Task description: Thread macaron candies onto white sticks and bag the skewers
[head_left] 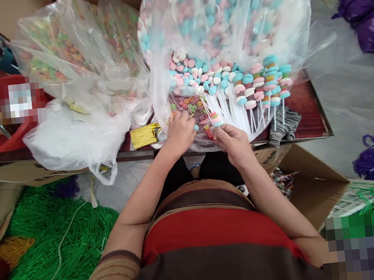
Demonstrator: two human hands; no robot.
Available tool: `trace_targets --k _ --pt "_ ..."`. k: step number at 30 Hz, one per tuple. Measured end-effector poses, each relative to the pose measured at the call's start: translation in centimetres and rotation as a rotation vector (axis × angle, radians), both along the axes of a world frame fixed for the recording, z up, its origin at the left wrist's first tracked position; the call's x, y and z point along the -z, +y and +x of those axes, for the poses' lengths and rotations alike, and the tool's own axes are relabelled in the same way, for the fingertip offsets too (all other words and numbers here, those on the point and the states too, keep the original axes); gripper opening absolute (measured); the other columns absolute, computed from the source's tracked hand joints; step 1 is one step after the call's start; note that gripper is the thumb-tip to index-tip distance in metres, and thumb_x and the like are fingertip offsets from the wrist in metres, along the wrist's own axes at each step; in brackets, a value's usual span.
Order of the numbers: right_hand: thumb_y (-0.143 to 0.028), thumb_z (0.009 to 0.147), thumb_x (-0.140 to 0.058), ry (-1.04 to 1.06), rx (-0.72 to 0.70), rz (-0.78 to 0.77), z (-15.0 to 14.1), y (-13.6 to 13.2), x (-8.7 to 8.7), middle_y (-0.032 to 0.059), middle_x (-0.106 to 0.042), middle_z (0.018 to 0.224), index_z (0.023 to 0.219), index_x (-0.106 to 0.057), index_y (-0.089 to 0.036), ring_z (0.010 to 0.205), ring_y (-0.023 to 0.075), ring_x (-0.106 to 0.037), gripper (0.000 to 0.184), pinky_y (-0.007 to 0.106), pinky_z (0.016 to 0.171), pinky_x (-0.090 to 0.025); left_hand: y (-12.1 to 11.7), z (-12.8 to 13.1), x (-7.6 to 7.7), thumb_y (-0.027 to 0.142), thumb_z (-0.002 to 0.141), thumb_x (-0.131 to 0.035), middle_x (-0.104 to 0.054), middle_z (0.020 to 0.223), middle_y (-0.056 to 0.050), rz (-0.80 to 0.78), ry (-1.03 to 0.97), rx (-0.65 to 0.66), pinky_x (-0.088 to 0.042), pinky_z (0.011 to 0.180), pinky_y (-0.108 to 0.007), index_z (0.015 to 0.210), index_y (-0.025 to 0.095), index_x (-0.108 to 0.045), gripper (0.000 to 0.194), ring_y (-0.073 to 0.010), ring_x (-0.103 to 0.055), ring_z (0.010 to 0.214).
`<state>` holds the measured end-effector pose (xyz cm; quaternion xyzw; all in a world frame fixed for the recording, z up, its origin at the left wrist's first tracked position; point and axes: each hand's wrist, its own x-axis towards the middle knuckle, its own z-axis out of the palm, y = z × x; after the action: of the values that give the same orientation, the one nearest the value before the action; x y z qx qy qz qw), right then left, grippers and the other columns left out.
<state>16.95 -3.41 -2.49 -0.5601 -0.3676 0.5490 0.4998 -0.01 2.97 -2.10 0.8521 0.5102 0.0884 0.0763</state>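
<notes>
Pinching a short stack (216, 119) between closed fingers of the right hand (235, 141), over the near side of the surface (320, 119). Reaching with the left hand (180, 132) beside loose rings (188, 104), with fingers curled next to a blue piece (196, 127); impossible to make out whether gripping it. Judged part-way through: already filled, at right, several loaded sticks (258, 81); seemingly only begun in hand. Still to use: many bare sticks (225, 105), plus plenty of loose pieces (217, 80) by the clear bag (160, 89).
</notes>
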Motion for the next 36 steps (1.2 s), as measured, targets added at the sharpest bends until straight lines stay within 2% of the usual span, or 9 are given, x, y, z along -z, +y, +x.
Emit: trace_targets --k 4,9,16,18,24,27,30,33,36 --pt "-0.056 0.082 -0.069 -0.249 -0.02 0.083 -0.6 2.2 0.6 -0.0043 -0.045 0.061 0.068 -0.06 -0.021 0.061 0.0119 -0.039 0.038 0.026 0.057 -0.031 0.4 -0.5 0.6 0.021 0.087 -0.068 -0.068 0.105 -0.012 -0.04 -0.172 -0.077 -0.044 0.094 -0.042 0.093 0.019 -0.072 0.007 -0.0295 -0.057 0.108" --pt "-0.052 0.084 -0.062 -0.385 -0.088 0.142 -0.9 3.4 0.3 -0.0037 -0.041 0.062 0.065 -0.057 -0.021 0.064 0.0128 -0.038 0.037 0.028 0.06 -0.029 0.7 -1.1 -0.1 0.022 0.086 -0.071 -0.068 0.095 -0.007 -0.112 -0.462 -0.079 -0.045 0.093 -0.036 0.087 0.021 -0.068 0.003 -0.0233 -0.061 0.098" --pt "-0.036 0.081 -0.062 -0.609 -0.095 0.163 -1.5 5.2 -0.2 -0.0027 -0.045 0.055 0.061 -0.058 -0.021 0.063 0.0151 -0.043 0.025 0.029 0.06 -0.029 0.4 -2.0 -0.4 0.017 0.081 -0.069 -0.07 0.093 -0.003 -0.19 -0.689 -0.241 -0.048 0.09 -0.031 0.084 0.02 -0.067 0.005 -0.0191 -0.066 0.091" --pt "-0.035 0.082 -0.062 -0.593 -0.127 0.159 -2.0 5.6 -0.3 -0.0019 -0.051 0.056 0.062 -0.062 -0.02 0.063 0.0152 -0.046 0.025 0.029 0.061 -0.032 0.3 -2.1 -0.1 0.016 0.079 -0.07 -0.071 0.092 -0.002 -0.218 -0.796 -0.255 -0.049 0.086 -0.029 0.084 0.02 -0.067 0.007 -0.017 -0.067 0.086" --pt "-0.036 0.085 -0.06 -0.39 -0.215 0.131 -3.2 5.8 -0.2 0.0015 -0.067 0.065 0.067 -0.068 -0.018 0.063 0.0152 -0.054 0.027 0.028 0.062 -0.039 0.5 -1.9 0.7 0.034 0.084 -0.076 -0.07 0.072 0.002 -0.489 -1.167 -0.243 -0.051 0.071 -0.024 0.088 0.02 -0.07 0.016 -0.0126 -0.065 0.067" --pt "-0.038 0.088 -0.059 -0.455 -0.164 0.118 -2.7 5.7 -0.3 0.0017 -0.07 0.069 0.076 -0.073 -0.017 0.066 0.0163 -0.058 0.028 0.028 0.064 -0.04 0.7 -2.4 0.7 0.037 0.083 -0.078 -0.076 0.082 0.001 -0.413 -1.174 -0.254 -0.052 0.076 -0.024 0.095 0.019 -0.074 0.023 -0.0134 -0.068 0.076" --pt "-0.037 0.09 -0.058 -0.724 -0.153 0.11 -2.1 5.8 -0.5 0.0013 -0.067 0.067 0.076 -0.075 -0.017 0.069 0.0175 -0.058 0.029 0.028 0.065 -0.037 0.5 -3.0 0.7 0.037 0.086 -0.077 -0.08 0.101 -0.003 -0.281 -1.067 -0.25 -0.052 0.09 -0.026 0.103 0.019 -0.078 0.025 -0.0167 -0.072 0.095" --pt "-0.036 0.094 -0.057 -0.966 -0.242 0.106 -2.5 6.0 -0.7 0.0052 -0.072 0.077 0.08 -0.076 -0.017 0.076 0.0201 -0.061 0.03 0.03 0.068 -0.038 0.1 -3.3 0.8 0.039 0.089 -0.073 -0.081 0.105 -0.004 -0.216 -1.013 -0.225 -0.052 0.094 -0.028 0.101 0.019 -0.079 0.024 -0.0188 -0.072 0.101" --pt "-0.03 0.095 -0.056 -1.134 -0.33 0.079 -3.5 5.8 -0.6 0.0115 -0.076 0.096 0.092 -0.078 -0.016 0.086 0.0232 -0.064 0.026 0.032 0.073 -0.041 -0.1 -3.5 1.1 0.045 0.088 -0.074 -0.08 0.102 -0.004 -0.258 -1.13 -0.268 -0.053 0.091 -0.03 0.1 0.02 -0.078 0.028 -0.0186 -0.073 0.098"
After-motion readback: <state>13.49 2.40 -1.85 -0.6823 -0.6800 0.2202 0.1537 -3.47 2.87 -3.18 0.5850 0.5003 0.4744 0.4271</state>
